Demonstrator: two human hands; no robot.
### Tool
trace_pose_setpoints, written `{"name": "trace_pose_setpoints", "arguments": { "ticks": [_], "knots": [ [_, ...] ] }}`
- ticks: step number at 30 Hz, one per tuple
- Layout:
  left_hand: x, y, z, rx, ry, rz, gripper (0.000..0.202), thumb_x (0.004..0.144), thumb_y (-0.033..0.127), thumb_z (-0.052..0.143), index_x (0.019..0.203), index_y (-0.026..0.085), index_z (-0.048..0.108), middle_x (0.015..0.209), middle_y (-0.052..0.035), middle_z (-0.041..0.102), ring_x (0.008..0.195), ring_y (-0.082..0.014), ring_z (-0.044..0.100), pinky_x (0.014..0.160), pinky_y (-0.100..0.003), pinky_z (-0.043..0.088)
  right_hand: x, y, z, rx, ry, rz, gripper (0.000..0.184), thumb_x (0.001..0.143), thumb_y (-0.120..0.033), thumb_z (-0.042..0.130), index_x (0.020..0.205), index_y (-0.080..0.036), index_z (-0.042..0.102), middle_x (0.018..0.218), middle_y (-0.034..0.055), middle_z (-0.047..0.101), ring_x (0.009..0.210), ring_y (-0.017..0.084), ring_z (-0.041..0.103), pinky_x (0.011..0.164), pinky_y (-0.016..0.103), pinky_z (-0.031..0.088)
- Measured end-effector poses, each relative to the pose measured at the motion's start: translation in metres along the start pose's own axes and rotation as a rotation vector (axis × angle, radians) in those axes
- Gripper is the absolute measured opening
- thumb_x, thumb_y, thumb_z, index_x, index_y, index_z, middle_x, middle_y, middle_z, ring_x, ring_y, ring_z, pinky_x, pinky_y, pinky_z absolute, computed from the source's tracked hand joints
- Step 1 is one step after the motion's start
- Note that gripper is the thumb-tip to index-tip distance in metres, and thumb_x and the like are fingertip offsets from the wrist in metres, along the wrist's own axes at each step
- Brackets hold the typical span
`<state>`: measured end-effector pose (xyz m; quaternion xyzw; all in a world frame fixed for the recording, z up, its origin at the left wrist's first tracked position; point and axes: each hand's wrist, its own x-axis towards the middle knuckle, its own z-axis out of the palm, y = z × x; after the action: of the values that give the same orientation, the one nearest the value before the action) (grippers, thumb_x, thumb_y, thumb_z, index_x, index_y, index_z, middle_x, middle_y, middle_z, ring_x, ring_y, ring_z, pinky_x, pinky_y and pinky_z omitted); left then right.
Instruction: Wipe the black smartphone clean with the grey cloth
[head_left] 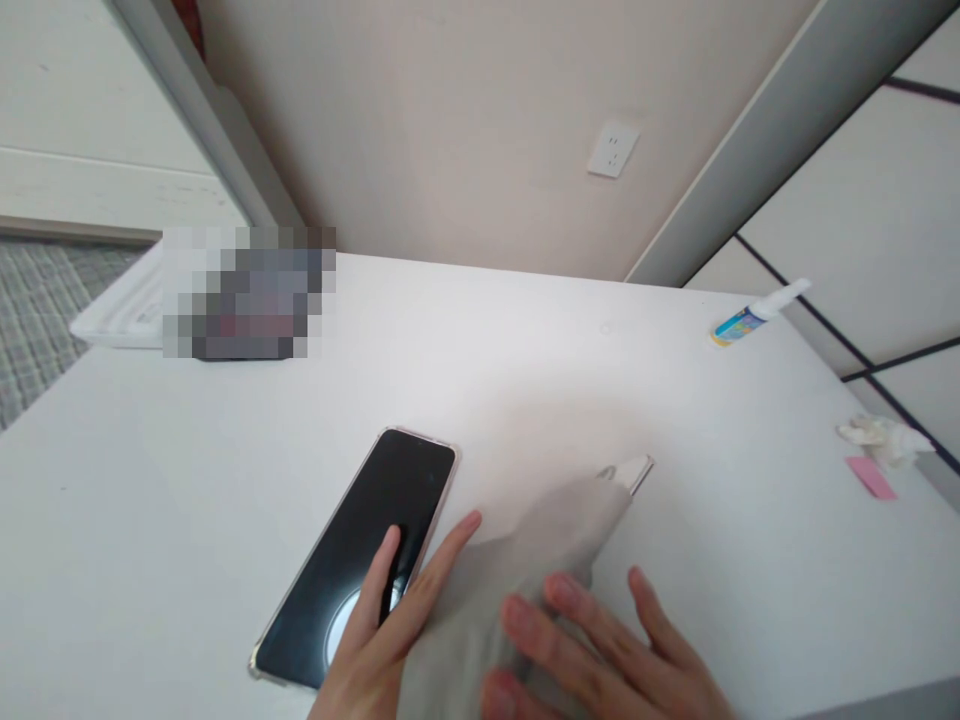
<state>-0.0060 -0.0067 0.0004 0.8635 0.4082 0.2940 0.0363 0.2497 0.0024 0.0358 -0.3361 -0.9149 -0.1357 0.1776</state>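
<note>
A phone [367, 545] with a dark screen lies face up on the white table [525, 340], slanted toward the near left. My left hand [390, 625] rests at its lower right end, one fingertip on the glass and another along its edge, fingers stretched out. A grey cloth [517, 560] lies beside the phone. My right hand [600, 660] lies flat on the cloth's near end with fingers spread. The cloth's far corner covers part of a small white flat piece [634, 470].
A small spray bottle [757, 315] with a blue label lies at the table's far right. A crumpled tissue [881, 435] and a pink slip [870, 477] sit by the right edge. A white tray [120, 310] and a blurred object [247, 295] sit far left.
</note>
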Motion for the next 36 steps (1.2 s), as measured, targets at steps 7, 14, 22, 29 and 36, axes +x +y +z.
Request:
{"name": "trace_pose_setpoints", "arguments": {
  "ticks": [7, 14, 22, 29, 36],
  "knots": [
    [-0.002, 0.005, 0.010, 0.010, 0.112, -0.021, 0.032, 0.108, 0.020, 0.042, 0.114, 0.024, 0.074, 0.103, 0.0031, 0.082, 0.150, -0.0205, 0.049, 0.135, -0.049, 0.016, 0.007, -0.001, -0.003, 0.001, 0.046, 0.110, 0.051, 0.107, -0.058, 0.052, 0.149, -0.030, 0.060, 0.164, -0.0019, 0.048, 0.160, 0.025, 0.028, 0.133, 0.046, 0.018],
    [0.004, 0.007, 0.008, -0.022, 0.110, -0.078, 0.030, 0.100, 0.013, 0.049, 0.115, 0.026, 0.073, 0.105, 0.0035, 0.082, 0.143, -0.0201, 0.057, 0.134, -0.045, 0.017, 0.012, -0.003, 0.002, -0.007, -0.035, 0.182, 0.069, 0.106, -0.063, 0.048, 0.149, -0.009, 0.059, 0.165, 0.0151, 0.044, 0.162, 0.033, 0.021, 0.133, 0.049, 0.012],
    [0.026, 0.005, -0.004, 0.066, -0.008, -0.029, 0.027, 0.101, 0.034, 0.057, 0.123, 0.027, 0.071, 0.118, -0.0053, 0.079, 0.147, -0.0292, 0.053, 0.128, -0.055, 0.032, 0.006, -0.001, 0.011, -0.010, -0.023, 0.207, 0.071, 0.108, -0.055, 0.047, 0.161, -0.008, 0.041, 0.173, 0.0139, 0.029, 0.163, 0.029, 0.019, 0.133, 0.050, 0.009],
    [0.006, 0.005, 0.005, -0.024, 0.073, -0.012, 0.022, 0.105, 0.024, 0.049, 0.104, 0.025, 0.071, 0.098, 0.0007, 0.080, 0.148, -0.0214, 0.052, 0.133, -0.046, 0.022, 0.005, -0.005, 0.005, -0.003, 0.013, -0.042, 0.062, 0.110, -0.053, 0.049, 0.164, -0.026, 0.037, 0.172, 0.0042, 0.029, 0.162, 0.026, 0.023, 0.133, 0.050, 0.012],
    [0.004, 0.010, 0.010, -0.177, 0.122, -0.125, 0.030, 0.102, 0.011, 0.046, 0.083, 0.024, 0.065, 0.087, 0.0060, 0.079, 0.144, -0.0173, 0.056, 0.134, -0.040, 0.020, 0.015, 0.015, -0.008, 0.274, 0.036, 0.229, 0.053, 0.115, -0.033, 0.037, 0.159, -0.003, 0.036, 0.146, 0.0059, 0.067, 0.153, 0.013, 0.042, 0.131, 0.034, 0.024]
  ]
}}
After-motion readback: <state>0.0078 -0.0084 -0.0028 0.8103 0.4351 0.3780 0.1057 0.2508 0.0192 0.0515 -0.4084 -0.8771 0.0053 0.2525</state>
